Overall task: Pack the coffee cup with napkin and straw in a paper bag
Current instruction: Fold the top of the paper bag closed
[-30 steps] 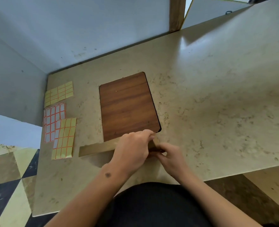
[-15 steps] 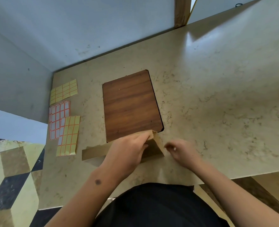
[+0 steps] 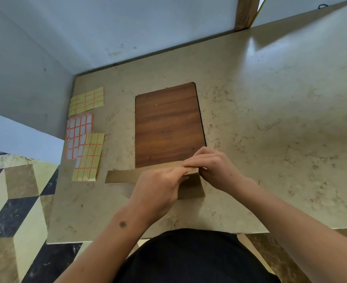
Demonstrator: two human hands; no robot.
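Observation:
A brown paper bag (image 3: 121, 176) stands on the beige marble counter (image 3: 270, 119) near its front edge, seen from above with its top folded flat. My left hand (image 3: 158, 190) presses on the folded top from the near side. My right hand (image 3: 215, 168) pinches the fold's right end from the far side. Both hands touch at the bag's right corner. The bag's front wall shows below the fold. No cup, napkin or straw is in sight; the bag's inside is hidden.
A dark wooden board (image 3: 168, 125) lies on the counter just behind the bag. Three sheets of sticker labels (image 3: 85, 135), yellow and white with orange grids, lie at the left. Grey walls close the left and back. The counter's front edge runs close below my hands.
My right hand, which had let go and drawn right half a second ago, has come back onto the fold's right end. The fold now lies flatter.

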